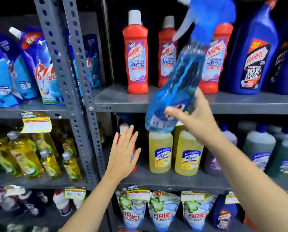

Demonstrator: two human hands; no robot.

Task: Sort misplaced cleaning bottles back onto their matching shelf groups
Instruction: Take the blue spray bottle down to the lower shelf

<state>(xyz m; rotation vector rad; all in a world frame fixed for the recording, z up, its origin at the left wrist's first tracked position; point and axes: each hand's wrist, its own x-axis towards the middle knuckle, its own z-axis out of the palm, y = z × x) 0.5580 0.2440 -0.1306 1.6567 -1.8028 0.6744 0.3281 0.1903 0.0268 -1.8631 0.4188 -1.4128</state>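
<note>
1. My right hand [195, 121] pinches the blue spray bottle [175, 91] low on its body, thumb on the label. It hangs tilted in the air in front of the upper shelf [123, 101], trigger head far above my grip, so it could swing or slip.
2. Its base sits just above the yellow Lizol bottles [160, 151]; dropping lower could knock one over.
3. My left hand [124, 154] is spread flat, fingers open, over a red bottle [134, 153] on the middle shelf; a careless push could topple it.
4. The red Harpic bottles [137, 52] stand right behind the sprayer; swinging it could clip them.
</note>
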